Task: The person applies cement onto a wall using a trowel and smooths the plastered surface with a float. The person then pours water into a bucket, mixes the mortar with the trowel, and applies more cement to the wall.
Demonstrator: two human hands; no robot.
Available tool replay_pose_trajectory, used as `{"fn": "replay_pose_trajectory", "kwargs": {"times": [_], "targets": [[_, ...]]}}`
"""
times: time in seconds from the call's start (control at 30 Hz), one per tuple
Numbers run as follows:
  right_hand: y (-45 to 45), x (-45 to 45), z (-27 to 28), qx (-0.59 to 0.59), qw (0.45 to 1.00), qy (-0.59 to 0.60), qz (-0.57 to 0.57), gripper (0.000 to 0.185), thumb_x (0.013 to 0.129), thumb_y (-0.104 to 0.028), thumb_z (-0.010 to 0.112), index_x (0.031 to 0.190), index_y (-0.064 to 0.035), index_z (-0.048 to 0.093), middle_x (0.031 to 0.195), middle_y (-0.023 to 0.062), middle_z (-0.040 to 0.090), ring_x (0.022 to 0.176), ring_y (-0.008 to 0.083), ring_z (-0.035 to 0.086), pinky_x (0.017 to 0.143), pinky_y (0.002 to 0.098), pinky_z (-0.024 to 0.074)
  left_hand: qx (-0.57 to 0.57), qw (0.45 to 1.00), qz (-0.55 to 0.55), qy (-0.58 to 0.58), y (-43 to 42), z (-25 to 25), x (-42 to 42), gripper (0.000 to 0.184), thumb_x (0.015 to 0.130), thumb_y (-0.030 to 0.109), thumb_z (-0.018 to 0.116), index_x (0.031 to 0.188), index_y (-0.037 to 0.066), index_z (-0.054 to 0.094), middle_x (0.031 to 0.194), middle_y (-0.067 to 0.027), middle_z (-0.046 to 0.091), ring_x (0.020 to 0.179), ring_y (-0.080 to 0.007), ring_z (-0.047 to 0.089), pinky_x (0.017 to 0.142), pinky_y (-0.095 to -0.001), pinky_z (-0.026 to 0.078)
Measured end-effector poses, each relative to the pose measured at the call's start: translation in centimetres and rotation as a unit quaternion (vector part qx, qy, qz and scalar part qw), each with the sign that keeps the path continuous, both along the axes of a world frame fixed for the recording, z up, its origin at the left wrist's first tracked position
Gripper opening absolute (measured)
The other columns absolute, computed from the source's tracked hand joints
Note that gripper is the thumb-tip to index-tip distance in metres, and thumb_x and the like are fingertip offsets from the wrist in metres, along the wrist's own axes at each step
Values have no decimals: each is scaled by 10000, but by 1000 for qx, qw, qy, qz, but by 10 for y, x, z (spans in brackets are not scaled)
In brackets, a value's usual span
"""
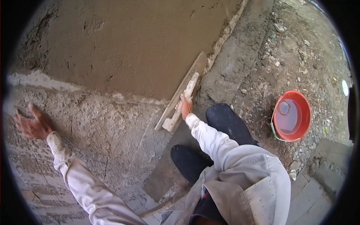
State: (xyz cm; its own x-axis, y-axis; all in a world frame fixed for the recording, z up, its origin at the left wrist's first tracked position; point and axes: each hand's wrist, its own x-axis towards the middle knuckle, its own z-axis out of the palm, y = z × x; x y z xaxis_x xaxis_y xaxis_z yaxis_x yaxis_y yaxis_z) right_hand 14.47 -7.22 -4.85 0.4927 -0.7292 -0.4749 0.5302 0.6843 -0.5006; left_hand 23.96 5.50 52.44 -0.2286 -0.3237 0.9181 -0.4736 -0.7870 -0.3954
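Note:
My right hand (185,107) is wrapped round the handle of a long plastering float (179,93). The float lies along the lower right edge of a wet, brown plastered wall (142,45), its face turned to the plaster. My left hand (34,123) rests on the rough, unplastered part of the wall (108,120), fingers spread, holding nothing. A pale ridge (52,82) runs between the smooth plaster and the rough surface.
An orange-red bucket (309,116) with cloudy water stands on the gravelly ground (258,105) at the right. My dark boots (228,120) are close below the float. A strip of wet mortar (232,71) runs along the wall's foot.

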Motion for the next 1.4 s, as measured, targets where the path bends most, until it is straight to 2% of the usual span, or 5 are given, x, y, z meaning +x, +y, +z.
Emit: {"fn": "replay_pose_trajectory", "kwargs": {"times": [0.23,0.43,0.8,0.93,1.4], "targets": [[-108,-36,185,-385,917,96,-20,469,956,-362,623,1164,44,511,921,226,694,846,335,704,721,462,576,-19,999,39,17,4,2,7,769,928,654,466,1518,165,400,1605,-127,321,1502,-337,217,1213,-546,102],[-160,-8,304,-548,823,88,-120,446,922,-336,656,1071,50,488,861,287,651,738,380,677,668,478,548,-7,999,54,4,5,6,8,742,932,634,468,1522,189,399,1598,-138,329,1497,-353,228,1208,-552,125],[-178,4,119,-306,933,162,-99,550,905,-401,671,1158,78,576,1058,314,668,1016,465,651,890,477,511,-17,999,50,2,-1,0,4,770,928,679,460,1464,126,475,1556,-153,397,1469,-374,289,1198,-560,184],[-147,12,-6,-6,989,138,-51,471,938,-437,630,1118,-3,624,648,131,608,472,249,608,435,386,503,-28,998,46,-27,2,5,12,740,938,658,463,1457,131,492,1547,-153,412,1461,-369,309,1196,-552,203],[-344,-23,172,-221,969,53,-93,438,955,-411,636,1069,-12,497,693,54,516,524,154,564,438,324,515,-8,998,59,-10,3,8,9,843,911,695,485,1458,54,476,1535,-188,415,1452,-382,312,1189,-547,214]]}}
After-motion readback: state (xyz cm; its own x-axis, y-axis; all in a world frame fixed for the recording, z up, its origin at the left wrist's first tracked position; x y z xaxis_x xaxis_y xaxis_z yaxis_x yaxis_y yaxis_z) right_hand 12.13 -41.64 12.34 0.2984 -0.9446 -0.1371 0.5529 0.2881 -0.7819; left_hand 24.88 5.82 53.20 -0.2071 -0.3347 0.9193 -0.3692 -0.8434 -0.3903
